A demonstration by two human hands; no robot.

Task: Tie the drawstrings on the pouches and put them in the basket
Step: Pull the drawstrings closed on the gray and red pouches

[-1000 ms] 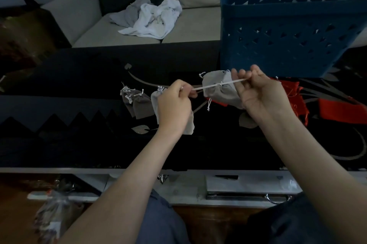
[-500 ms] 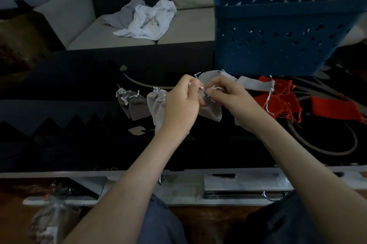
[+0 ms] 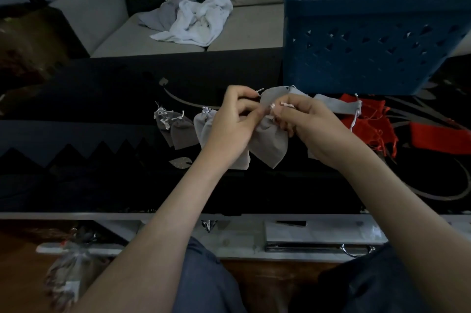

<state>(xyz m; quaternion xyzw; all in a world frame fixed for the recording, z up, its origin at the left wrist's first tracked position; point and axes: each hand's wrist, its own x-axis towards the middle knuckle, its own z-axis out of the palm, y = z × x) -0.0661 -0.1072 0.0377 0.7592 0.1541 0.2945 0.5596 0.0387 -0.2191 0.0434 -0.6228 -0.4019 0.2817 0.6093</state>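
Because a knot needs two ends pulled at once, both hands meet in the middle of the head view, just above the dark table [image 3: 102, 98]. The left hand [image 3: 229, 121] has its fingers curled, and its fingertips pinch the bunched top of a grey pouch [image 3: 270, 144]. The right hand [image 3: 313, 132] pinches the white string [image 3: 286, 104], and its little ends poke out by the fingertips. The pouch hangs down between the two hands, so its own weight keeps the top tight while the knot is made. I think the tying is partly done, but the fingers hide the knot.

Small grey pouches [image 3: 182, 132] lie in a bunch to the left, and their strings look knotted. They may be waiting to go in. A flat grey pouch [image 3: 331, 105] lies behind the right hand with a loose string hanging off it, so it likely needs tying. Red pouches [image 3: 369, 121] lie in a pile further right. The blue basket [image 3: 369, 32] stands at the back right of the table, near the hands, so a finished pouch has only a short way to go. I cannot see inside it. A white cloth [image 3: 196, 19] lies crumpled on the sofa [image 3: 254, 32] behind.
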